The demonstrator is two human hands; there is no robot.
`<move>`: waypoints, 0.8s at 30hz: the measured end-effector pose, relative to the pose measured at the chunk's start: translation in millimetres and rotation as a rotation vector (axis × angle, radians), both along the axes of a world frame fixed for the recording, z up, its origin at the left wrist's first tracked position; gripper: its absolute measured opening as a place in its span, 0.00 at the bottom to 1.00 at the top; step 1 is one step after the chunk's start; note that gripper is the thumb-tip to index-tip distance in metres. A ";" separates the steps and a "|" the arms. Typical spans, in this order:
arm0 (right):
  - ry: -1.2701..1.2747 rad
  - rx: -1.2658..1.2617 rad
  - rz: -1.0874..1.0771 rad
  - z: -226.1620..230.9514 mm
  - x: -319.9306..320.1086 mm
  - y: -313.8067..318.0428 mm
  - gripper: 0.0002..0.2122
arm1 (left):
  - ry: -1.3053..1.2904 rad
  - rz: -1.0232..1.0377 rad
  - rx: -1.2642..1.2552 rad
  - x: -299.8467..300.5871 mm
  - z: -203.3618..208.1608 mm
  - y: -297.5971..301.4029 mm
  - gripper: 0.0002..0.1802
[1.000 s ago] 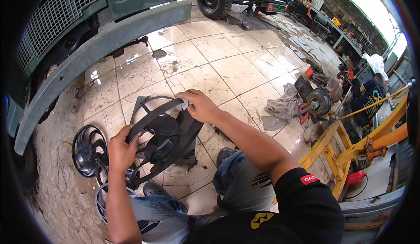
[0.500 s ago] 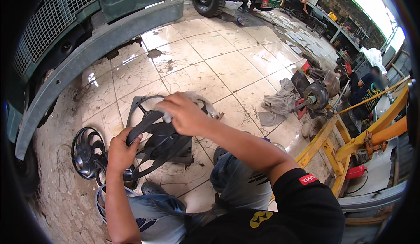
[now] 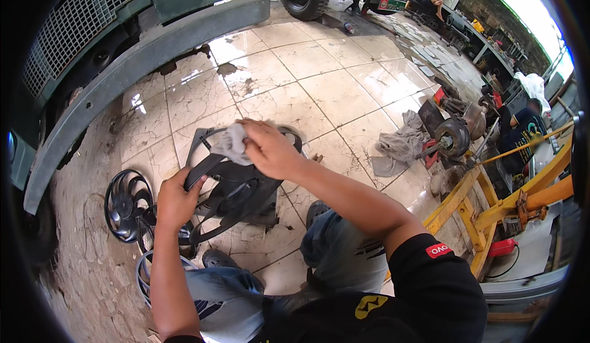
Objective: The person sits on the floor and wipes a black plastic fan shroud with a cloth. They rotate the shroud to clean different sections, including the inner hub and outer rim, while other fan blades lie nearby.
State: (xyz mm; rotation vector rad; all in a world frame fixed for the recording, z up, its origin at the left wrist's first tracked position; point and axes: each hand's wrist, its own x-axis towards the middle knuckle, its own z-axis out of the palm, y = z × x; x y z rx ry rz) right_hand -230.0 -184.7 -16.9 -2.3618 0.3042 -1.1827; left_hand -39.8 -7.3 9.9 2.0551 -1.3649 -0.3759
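Note:
Above the tiled floor, in front of my knees, my left hand (image 3: 177, 201) is closed around the rim of a black plastic radiator fan (image 3: 236, 200). The fan is tilted, and its blades and ring look smeared by motion. My right hand (image 3: 270, 149) pinches a crumpled grey-white rag (image 3: 228, 144) at the fan's far edge. Whether the rag presses on the rim there is unclear. Beneath the fan, a dark flat part lies partly hidden on the tiles. Just left of my left hand stands a second black fan (image 3: 125, 205) with curved blades.
A grey ring (image 3: 141, 281) lies beside my left forearm. At the left is a green vehicle's long grey bumper (image 3: 147, 48). To the right are a grey cloth (image 3: 399, 146), a greasy wheel hub (image 3: 452, 135) and a yellow steel frame (image 3: 464, 208). Another person (image 3: 522, 135) sits beyond them.
The fan has turned in my grip, its hub now less plain. My right hand and the rag have shifted slightly along the rim, showing more of the rag. The whole view has moved a little.

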 end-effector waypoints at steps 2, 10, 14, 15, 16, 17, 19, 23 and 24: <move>-0.038 -0.144 0.058 2.6 15.0 18.9 0.09 | -0.059 -0.017 -0.047 1.7 -3.4 1.5 0.18; 0.149 0.475 -0.221 -17.6 -29.4 -53.6 0.22 | 0.063 -0.001 -0.033 22.1 -7.3 8.3 0.18; -0.045 0.561 -0.015 11.2 -18.2 -22.8 0.20 | 0.034 0.034 0.034 15.5 4.3 3.2 0.18; -0.069 0.534 0.046 13.7 -12.6 -9.5 0.20 | 0.022 0.028 0.028 10.6 3.3 -0.5 0.18; -0.022 0.288 0.097 20.7 -5.7 4.0 0.21 | 0.005 0.024 0.019 7.4 4.7 -3.0 0.18; 0.022 0.046 0.150 22.4 1.0 12.4 0.21 | -0.014 0.025 0.015 5.5 5.0 -4.5 0.18; 0.218 -0.225 0.012 15.0 5.2 10.0 0.23 | -0.002 0.023 0.027 3.4 7.5 -6.7 0.18; 0.382 -0.146 -0.144 -8.1 -17.6 -42.5 0.23 | 0.005 0.017 0.012 4.1 9.6 -7.2 0.17; 0.412 -0.010 -0.122 -28.6 -29.8 -68.7 0.23 | 0.002 0.009 0.004 3.9 8.3 -10.7 0.17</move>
